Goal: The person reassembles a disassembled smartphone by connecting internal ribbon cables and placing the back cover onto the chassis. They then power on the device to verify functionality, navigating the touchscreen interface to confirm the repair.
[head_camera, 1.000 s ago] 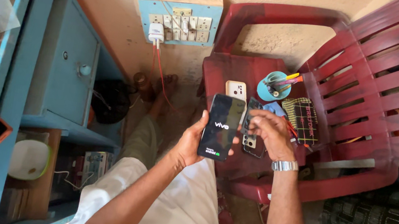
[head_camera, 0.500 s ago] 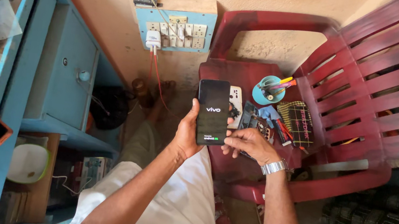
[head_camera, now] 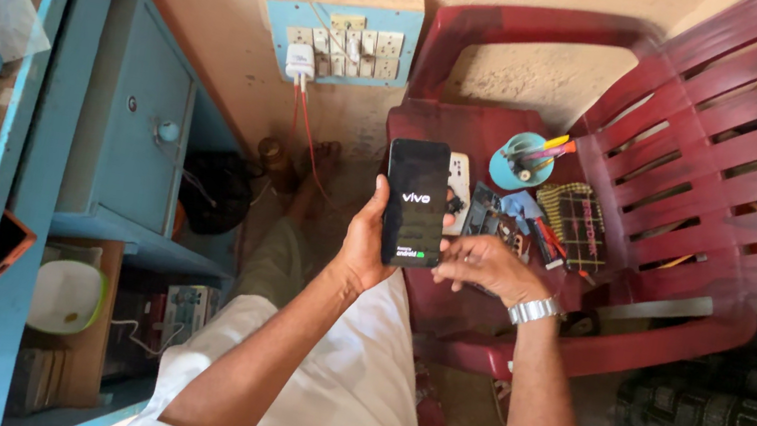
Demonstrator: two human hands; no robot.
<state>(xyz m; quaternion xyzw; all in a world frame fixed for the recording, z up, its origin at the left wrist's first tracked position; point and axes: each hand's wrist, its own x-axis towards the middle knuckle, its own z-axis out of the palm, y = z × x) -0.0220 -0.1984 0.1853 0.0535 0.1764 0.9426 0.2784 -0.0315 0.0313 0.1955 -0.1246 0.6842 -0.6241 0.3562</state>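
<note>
Phone (head_camera: 415,203) lifted farther left since earlier, off chair seat (head_camera: 453,129). Left hand (head_camera: 363,246) wrapped round it, screen lit, booting. Right hand (head_camera: 484,263) loosely curled just beside lower edge, empty. Step: checking power-up; next needs steady hold.

Glossy glass phone (head_camera: 414,203), moulded red plastic chair (head_camera: 713,145), shiny metal wristwatch (head_camera: 533,312).

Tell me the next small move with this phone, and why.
Probably keep the phone steady in the left hand and wait. Its dark screen shows only a start-up logo, so there is nothing to tap yet. The right hand rests by the phone's lower edge, close enough to take over, while the tools sit on the red chair behind.
</note>
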